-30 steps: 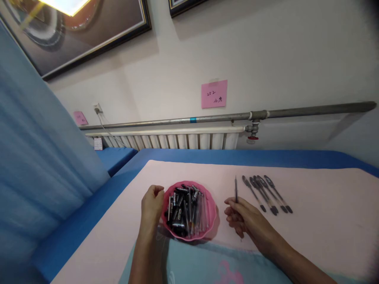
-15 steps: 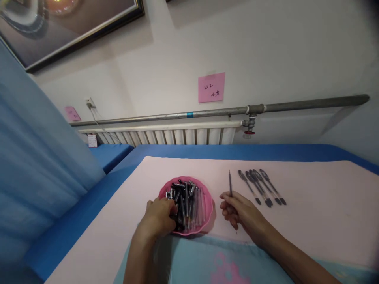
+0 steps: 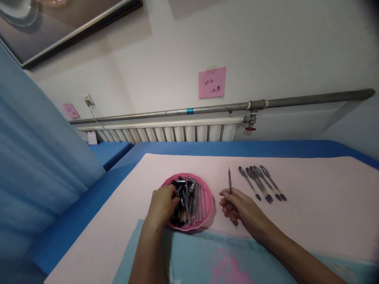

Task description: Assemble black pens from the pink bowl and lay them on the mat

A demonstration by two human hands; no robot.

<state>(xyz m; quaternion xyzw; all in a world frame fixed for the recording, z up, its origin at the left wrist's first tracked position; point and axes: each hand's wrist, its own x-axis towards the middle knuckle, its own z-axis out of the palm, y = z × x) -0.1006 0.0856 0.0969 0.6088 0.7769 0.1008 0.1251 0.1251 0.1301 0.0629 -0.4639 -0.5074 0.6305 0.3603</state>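
My left hand (image 3: 162,203) reaches over the left rim of a pink scalloped bowl (image 3: 209,201), its fingers bent down among the pen parts (image 3: 185,197) inside. Black caps and clear barrels fill the bowl. Whether those fingers grip a part is hidden. To the right of the bowl, my right hand (image 3: 238,207) is closed on a thin dark pen refill (image 3: 229,179), which points upward with its lower end showing below the fingers. Beyond that hand lie several capped black pens (image 3: 257,183) in a slanting row on the pink sheet.
A pink sheet (image 3: 319,197) covers the blue bed surface (image 3: 237,148). Light-blue cloth (image 3: 192,252) with a pink pattern lies at the near edge. Behind are a radiator (image 3: 177,132) and a metal pipe (image 3: 148,114); a blue curtain (image 3: 44,157) hangs at left.
My left hand has shifted slightly up and right within the bowl, its fingers moving among the black parts. My right hand stays nearly in place with the refill. The view has tilted slightly.
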